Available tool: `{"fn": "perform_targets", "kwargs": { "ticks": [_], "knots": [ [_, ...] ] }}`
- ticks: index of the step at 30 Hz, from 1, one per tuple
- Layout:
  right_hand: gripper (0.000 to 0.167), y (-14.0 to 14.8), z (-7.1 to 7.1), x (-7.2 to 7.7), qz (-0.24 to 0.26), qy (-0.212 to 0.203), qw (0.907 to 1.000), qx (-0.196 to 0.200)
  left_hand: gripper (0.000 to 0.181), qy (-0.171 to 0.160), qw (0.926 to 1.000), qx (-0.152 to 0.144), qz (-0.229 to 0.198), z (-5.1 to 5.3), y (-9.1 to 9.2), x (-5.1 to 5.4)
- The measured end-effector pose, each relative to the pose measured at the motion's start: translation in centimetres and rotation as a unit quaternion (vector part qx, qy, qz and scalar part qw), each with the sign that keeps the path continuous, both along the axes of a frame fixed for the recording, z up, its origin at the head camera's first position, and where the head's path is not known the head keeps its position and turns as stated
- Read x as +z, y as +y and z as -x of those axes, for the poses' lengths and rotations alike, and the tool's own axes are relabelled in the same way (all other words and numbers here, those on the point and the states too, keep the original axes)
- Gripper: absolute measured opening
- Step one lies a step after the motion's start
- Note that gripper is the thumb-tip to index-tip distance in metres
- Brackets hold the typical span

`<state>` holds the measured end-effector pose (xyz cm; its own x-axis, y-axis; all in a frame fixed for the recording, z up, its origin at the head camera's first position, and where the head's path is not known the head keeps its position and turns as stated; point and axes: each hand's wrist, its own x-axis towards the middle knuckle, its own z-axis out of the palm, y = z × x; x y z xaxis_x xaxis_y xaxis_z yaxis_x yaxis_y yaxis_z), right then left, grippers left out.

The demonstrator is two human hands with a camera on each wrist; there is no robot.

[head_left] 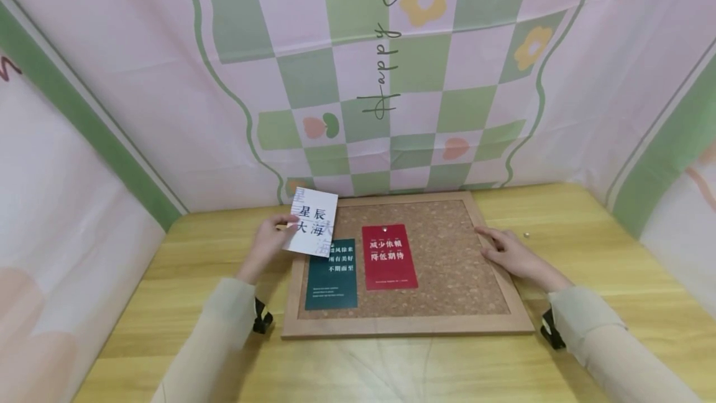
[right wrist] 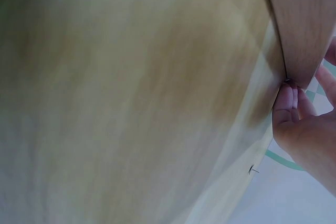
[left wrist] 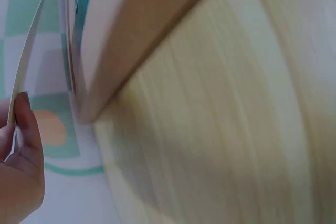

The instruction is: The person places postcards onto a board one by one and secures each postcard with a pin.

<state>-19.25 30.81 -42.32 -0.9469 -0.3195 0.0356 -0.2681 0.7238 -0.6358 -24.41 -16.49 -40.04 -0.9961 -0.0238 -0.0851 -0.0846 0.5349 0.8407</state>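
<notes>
My left hand [head_left: 270, 242] pinches a white card [head_left: 314, 232] with dark printed characters, held over the upper left of the framed cork board [head_left: 450, 266]. In the left wrist view the card [left wrist: 29, 45] shows edge-on between thumb and fingers. Partly behind it, a dark green card [head_left: 331, 285] lies on the cork, its top hidden. Beside that lies a red card [head_left: 390, 260] with a small pin at its top. My right hand [head_left: 511, 255] grips the frame's right edge; the right wrist view shows fingertips [right wrist: 285, 98] at the frame's lower edge.
A small pushpin [head_left: 526, 235] lies on the wooden table [head_left: 604, 254], right of the board. Behind the table hangs a checked cloth [head_left: 363, 67], and more printed cloth closes off both sides.
</notes>
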Motion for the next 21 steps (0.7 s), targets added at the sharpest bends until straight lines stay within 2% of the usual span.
{"fn": "perform_targets", "kwargs": {
  "ticks": [9, 16, 21],
  "knots": [
    [0.047, 0.0, 0.3, -0.1, -0.002, 0.024, 0.9996, 0.013, 0.036, -0.01, 0.999, -0.04, -0.017, -0.2, 2.6, 0.2],
    [0.048, 0.0, 0.1, -0.1, 0.003, 0.008, 0.9999, 0.007, 0.036, 0.017, 0.9985, -0.05, -0.016, -0.6, 4.9, 0.5],
    [0.047, -0.1, 0.0, 0.0, 0.004, 0.016, 0.9998, 0.01, 0.034, 0.028, 0.998, -0.053, -0.023, -0.9, 6.6, 0.4]
  ]
}}
